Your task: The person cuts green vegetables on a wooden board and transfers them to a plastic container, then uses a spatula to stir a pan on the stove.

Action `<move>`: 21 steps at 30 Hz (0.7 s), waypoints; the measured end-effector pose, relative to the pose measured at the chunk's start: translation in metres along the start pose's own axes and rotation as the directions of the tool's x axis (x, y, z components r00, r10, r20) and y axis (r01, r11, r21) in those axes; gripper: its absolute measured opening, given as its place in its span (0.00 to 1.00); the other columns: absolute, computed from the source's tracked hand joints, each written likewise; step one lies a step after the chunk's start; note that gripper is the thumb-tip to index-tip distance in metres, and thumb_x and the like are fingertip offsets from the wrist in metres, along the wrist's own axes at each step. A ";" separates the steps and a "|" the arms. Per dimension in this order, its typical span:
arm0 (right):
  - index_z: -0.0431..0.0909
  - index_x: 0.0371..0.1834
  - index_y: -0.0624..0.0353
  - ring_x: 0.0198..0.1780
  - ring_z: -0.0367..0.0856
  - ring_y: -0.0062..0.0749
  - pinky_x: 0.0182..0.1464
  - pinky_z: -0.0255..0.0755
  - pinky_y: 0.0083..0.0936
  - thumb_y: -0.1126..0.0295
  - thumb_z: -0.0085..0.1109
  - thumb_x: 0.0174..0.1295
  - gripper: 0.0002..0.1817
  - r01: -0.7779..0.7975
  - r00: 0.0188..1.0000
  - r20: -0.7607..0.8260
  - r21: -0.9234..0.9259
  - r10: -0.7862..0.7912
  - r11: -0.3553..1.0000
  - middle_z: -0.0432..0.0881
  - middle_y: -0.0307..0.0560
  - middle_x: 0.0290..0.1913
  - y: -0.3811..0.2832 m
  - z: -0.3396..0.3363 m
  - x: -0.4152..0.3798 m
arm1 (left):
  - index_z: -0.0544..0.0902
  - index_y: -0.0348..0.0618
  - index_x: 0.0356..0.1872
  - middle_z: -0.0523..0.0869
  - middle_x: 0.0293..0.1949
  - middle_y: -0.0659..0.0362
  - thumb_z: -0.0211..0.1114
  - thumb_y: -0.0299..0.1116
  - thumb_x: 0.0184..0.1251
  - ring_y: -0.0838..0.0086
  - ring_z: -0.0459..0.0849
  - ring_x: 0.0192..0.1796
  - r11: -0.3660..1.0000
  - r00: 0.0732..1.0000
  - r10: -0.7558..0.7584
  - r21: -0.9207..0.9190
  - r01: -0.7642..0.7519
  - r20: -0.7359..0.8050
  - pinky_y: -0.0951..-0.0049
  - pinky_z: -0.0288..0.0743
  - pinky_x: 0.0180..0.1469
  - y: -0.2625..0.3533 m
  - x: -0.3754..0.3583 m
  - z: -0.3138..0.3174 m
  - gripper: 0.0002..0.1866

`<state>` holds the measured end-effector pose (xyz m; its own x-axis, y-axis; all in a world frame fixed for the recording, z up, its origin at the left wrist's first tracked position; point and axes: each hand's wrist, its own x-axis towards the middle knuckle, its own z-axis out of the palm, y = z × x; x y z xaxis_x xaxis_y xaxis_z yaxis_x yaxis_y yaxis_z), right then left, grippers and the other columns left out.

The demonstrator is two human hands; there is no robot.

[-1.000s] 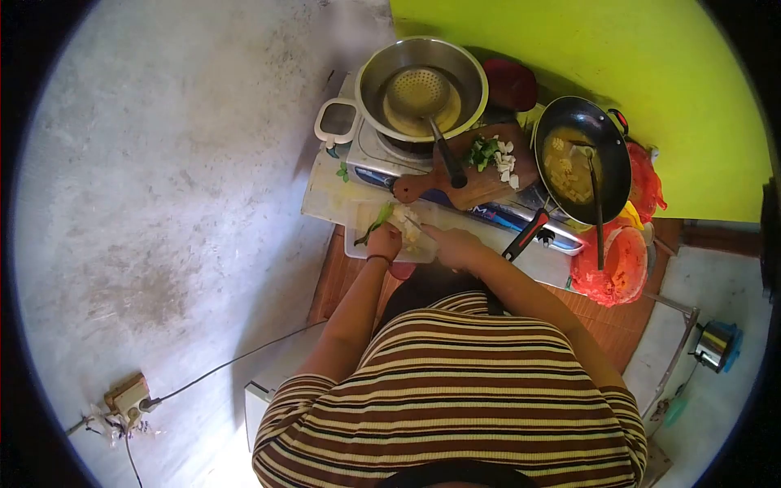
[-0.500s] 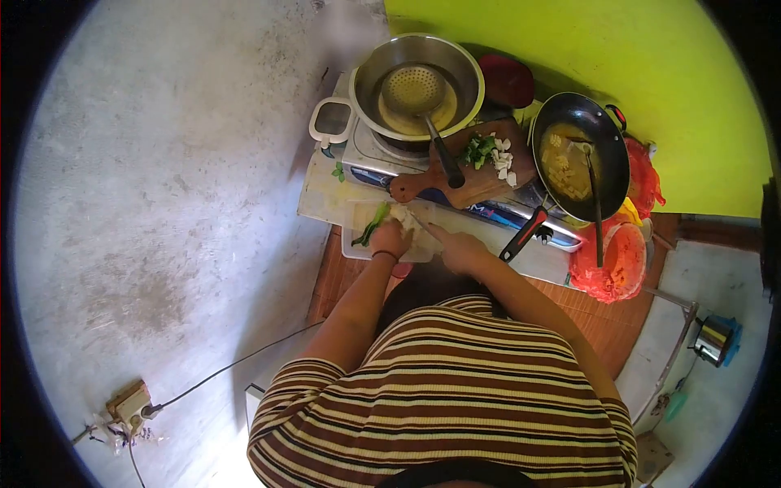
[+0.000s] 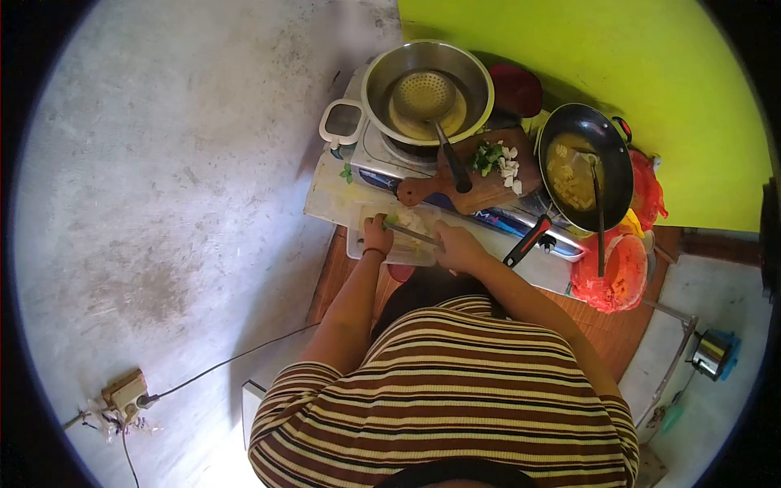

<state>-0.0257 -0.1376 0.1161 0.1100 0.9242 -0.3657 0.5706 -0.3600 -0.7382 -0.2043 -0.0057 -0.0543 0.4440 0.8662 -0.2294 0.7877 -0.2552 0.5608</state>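
My right hand [image 3: 459,247] is closed round the handle of a knife [image 3: 413,234], whose blade points left over a white plastic tray [image 3: 355,244]. At the tray's left side, my left hand [image 3: 377,234] has its fingers bent close to the blade tip; what they hold is too small to name. Pale chopped pieces [image 3: 412,220] lie in the tray, and a bit of green shows beside the left fingers. Behind the tray, a wooden cutting board [image 3: 464,193] carries chopped greens [image 3: 486,158] and white pieces [image 3: 509,171].
A steel pot [image 3: 370,102] with a perforated ladle [image 3: 426,96] stands at the back left. To the right is a black wok [image 3: 622,175] with yellow food and a spatula. Red plastic bags [image 3: 606,285] are beyond it. A wall borders the left.
The long green piece by my left hand no longer shows as before. My left hand has shifted left, and the knife now lies more level, its blade reaching toward the left fingers.
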 end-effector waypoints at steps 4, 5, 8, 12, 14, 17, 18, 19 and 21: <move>0.66 0.40 0.60 0.24 0.80 0.47 0.29 0.71 0.36 0.65 0.56 0.53 0.15 -0.072 0.995 -0.071 -0.004 0.071 0.997 0.77 0.51 0.19 0.008 0.008 0.005 | 0.74 0.41 0.47 0.77 0.32 0.53 0.53 0.31 0.55 0.67 0.77 0.32 0.729 0.972 -0.034 -0.660 0.183 0.232 0.69 0.72 0.34 -0.003 -0.011 -0.010 0.17; 0.66 0.41 0.60 0.24 0.80 0.46 0.29 0.71 0.36 0.63 0.56 0.54 0.16 -0.093 0.994 -0.060 0.000 0.093 0.996 0.77 0.51 0.19 0.003 0.004 0.005 | 0.74 0.40 0.47 0.77 0.30 0.55 0.53 0.32 0.55 0.70 0.76 0.28 0.459 0.910 -0.015 -0.806 0.374 0.414 0.72 0.71 0.31 0.010 -0.017 -0.026 0.17; 0.65 0.47 0.60 0.32 0.80 0.52 0.35 0.71 0.41 0.56 0.52 0.58 0.22 -0.066 0.995 -0.077 -0.012 0.065 0.998 0.79 0.58 0.28 -0.006 -0.001 0.008 | 0.73 0.39 0.47 0.76 0.29 0.60 0.48 0.30 0.59 0.80 0.71 0.23 0.321 0.889 0.090 -0.858 0.401 0.449 0.82 0.66 0.25 0.035 -0.029 -0.048 0.15; 0.63 0.54 0.58 0.34 0.79 0.57 0.36 0.70 0.46 0.52 0.44 0.63 0.24 0.052 0.992 -0.121 0.065 -0.044 0.997 0.79 0.62 0.29 -0.007 0.000 0.013 | 0.73 0.41 0.48 0.74 0.28 0.62 0.47 0.34 0.61 0.79 0.70 0.25 0.147 0.856 0.189 -0.876 0.459 0.481 0.80 0.66 0.28 0.062 -0.038 -0.061 0.16; 0.61 0.58 0.55 0.32 0.78 0.58 0.35 0.69 0.47 0.54 0.42 0.65 0.23 0.108 0.988 -0.122 0.067 -0.099 0.992 0.79 0.63 0.27 -0.009 -0.001 0.012 | 0.73 0.42 0.50 0.75 0.29 0.62 0.48 0.38 0.62 0.78 0.71 0.27 0.075 0.860 0.248 -0.894 0.442 0.447 0.78 0.67 0.31 0.062 -0.038 -0.054 0.18; 0.57 0.62 0.51 0.30 0.77 0.59 0.33 0.68 0.48 0.55 0.41 0.65 0.24 0.141 0.983 -0.128 0.045 -0.135 0.989 0.78 0.62 0.25 -0.005 -0.001 0.011 | 0.73 0.42 0.51 0.75 0.28 0.62 0.44 0.40 0.65 0.78 0.71 0.28 0.099 0.871 0.246 -0.905 0.413 0.424 0.77 0.67 0.33 0.078 -0.038 -0.058 0.19; 0.56 0.63 0.50 0.30 0.77 0.59 0.33 0.68 0.48 0.55 0.41 0.65 0.25 0.145 0.982 -0.131 0.033 -0.140 0.989 0.78 0.62 0.25 -0.004 -0.001 0.011 | 0.73 0.42 0.50 0.75 0.28 0.62 0.43 0.40 0.66 0.78 0.71 0.28 0.121 0.871 0.208 -0.895 0.429 0.445 0.78 0.67 0.32 0.080 -0.036 -0.057 0.18; 0.56 0.63 0.50 0.29 0.77 0.59 0.32 0.68 0.49 0.55 0.41 0.65 0.25 0.149 0.980 -0.132 0.015 -0.146 0.989 0.78 0.62 0.25 -0.004 -0.002 0.010 | 0.73 0.42 0.49 0.75 0.28 0.62 0.42 0.41 0.67 0.78 0.71 0.28 0.144 0.869 0.169 -0.884 0.445 0.465 0.78 0.66 0.32 0.082 -0.035 -0.055 0.18; 0.56 0.63 0.50 0.29 0.77 0.59 0.32 0.67 0.49 0.56 0.42 0.65 0.25 0.155 0.978 -0.137 -0.021 -0.156 0.988 0.78 0.61 0.25 -0.006 -0.005 0.007 | 0.74 0.42 0.47 0.75 0.28 0.62 0.40 0.42 0.68 0.79 0.71 0.27 0.187 0.864 0.146 -0.871 0.453 0.481 0.79 0.66 0.32 0.086 -0.032 -0.053 0.18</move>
<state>-0.0245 -0.1279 0.1205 0.1301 0.9777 -0.1650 0.5975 -0.2101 -0.7739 -0.1735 -0.0327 0.0438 0.7040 0.5049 -0.4994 -0.0235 0.7194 0.6942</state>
